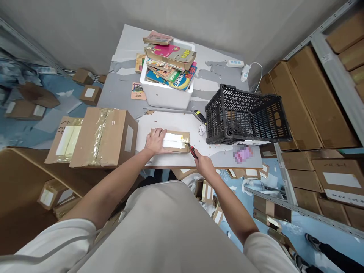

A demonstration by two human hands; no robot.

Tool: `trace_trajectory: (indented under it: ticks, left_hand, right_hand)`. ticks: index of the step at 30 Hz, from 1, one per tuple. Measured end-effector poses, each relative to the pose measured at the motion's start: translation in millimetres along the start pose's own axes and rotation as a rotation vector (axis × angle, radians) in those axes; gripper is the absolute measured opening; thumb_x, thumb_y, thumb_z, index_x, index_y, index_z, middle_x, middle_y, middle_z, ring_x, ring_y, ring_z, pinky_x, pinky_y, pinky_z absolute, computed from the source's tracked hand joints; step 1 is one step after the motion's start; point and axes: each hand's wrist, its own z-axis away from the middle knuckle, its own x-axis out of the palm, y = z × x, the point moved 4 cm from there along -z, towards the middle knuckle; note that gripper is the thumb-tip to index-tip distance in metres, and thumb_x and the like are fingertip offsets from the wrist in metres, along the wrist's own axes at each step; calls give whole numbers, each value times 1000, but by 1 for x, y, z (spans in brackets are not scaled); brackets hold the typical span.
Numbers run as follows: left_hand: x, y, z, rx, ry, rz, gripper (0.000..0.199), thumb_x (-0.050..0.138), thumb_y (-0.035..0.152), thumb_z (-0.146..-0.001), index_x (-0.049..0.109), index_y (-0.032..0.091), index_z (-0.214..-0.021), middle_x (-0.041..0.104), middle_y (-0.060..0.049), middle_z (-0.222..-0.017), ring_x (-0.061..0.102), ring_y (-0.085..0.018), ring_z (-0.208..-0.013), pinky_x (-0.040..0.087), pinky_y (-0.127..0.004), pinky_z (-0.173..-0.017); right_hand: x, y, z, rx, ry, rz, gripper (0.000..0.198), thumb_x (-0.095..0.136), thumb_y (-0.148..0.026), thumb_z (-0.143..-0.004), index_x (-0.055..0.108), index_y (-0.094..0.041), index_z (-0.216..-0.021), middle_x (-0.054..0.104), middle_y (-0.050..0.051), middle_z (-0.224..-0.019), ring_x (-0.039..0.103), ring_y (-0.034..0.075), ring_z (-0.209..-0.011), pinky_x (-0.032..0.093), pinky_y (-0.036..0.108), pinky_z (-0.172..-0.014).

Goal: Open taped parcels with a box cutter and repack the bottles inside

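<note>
A small cardboard box with white labels lies flat on the table near its front edge. My left hand grips its left end, fingers over the top and thumb along the near side. In my right hand is a red-and-black utility knife, the fingers wrapped round its handle. The knife's tip meets the taped right end of the box; how deep the blade sits cannot be made out. Behind the box lies a second, yellow-and-black utility knife.
Taped cartons stand at the table's left. A white foam bin piled with books is at the back. To the right are a black plastic crate and a power strip. Another person's feet show at lower right.
</note>
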Motion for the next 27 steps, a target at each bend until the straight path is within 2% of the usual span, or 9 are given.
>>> trace_trajectory:
  ticks: [4,8,10,12,15,18,21,24,27]
  left_hand:
    - [1,-2,0,6,1,22,107,63,76,-57,35,15,-141,43,-21,-136,34,-40,-126,35,-52,-97]
    - [-1,-2,2,7,-28,38,112,62,77,-56,31,15,-144,40,-21,-140,30,-40,-130,31,-52,-102]
    - [-3,-2,2,10,-60,40,114,62,77,-56,28,14,-145,37,-21,-143,27,-40,-132,30,-52,-103]
    - [-5,-4,0,8,-94,40,109,59,75,-61,28,15,-146,32,-21,-148,25,-40,-134,29,-53,-103]
    - [-10,-10,-8,-12,-124,37,72,41,63,-83,36,22,-142,33,-16,-150,26,-37,-136,26,-56,-103]
    - [-15,-19,-20,-44,-142,60,49,31,41,-92,48,25,-134,51,-12,-137,39,-32,-130,29,-54,-103]
    - [-18,-30,-23,-133,-136,139,45,39,37,-87,59,18,-122,62,-15,-118,53,-32,-114,40,-45,-94]
    - [-13,-38,-5,-252,-91,224,40,46,41,-83,65,15,-107,67,-14,-103,61,-29,-100,46,-39,-85]
    - [3,-36,25,-330,-63,421,37,48,46,-81,67,18,-95,70,-8,-88,65,-23,-84,49,-32,-75]
  right_hand:
    - [16,-4,24,75,-24,10,55,41,-25,-94,32,-19,-147,71,14,-100,65,27,-93,42,32,-78]
    - [17,16,53,182,69,-85,54,41,-28,-94,33,-23,-147,72,12,-96,67,26,-86,44,32,-75]
    - [18,29,62,234,186,-251,56,42,-34,-94,32,-21,-147,71,11,-91,68,25,-80,46,33,-73]
    - [26,36,59,246,313,-560,56,43,-42,-92,37,-17,-142,70,10,-90,67,23,-78,49,33,-72]
    - [53,21,30,193,402,-1176,47,48,-52,-87,51,-17,-118,67,11,-100,68,21,-86,54,32,-71]
    - [81,-17,-14,180,320,-1640,46,58,-58,-78,49,-22,-106,62,8,-110,68,20,-90,57,31,-68]
    - [83,-42,-53,151,323,-1774,47,63,-56,-75,48,-24,-106,61,5,-109,67,18,-94,57,31,-71]
    - [61,-45,-87,100,379,-1762,43,63,-51,-76,47,-23,-105,61,5,-109,66,17,-95,57,29,-71]
    - [38,-41,-116,27,391,-1728,36,61,-46,-78,46,-22,-102,63,6,-106,66,15,-89,56,27,-69]
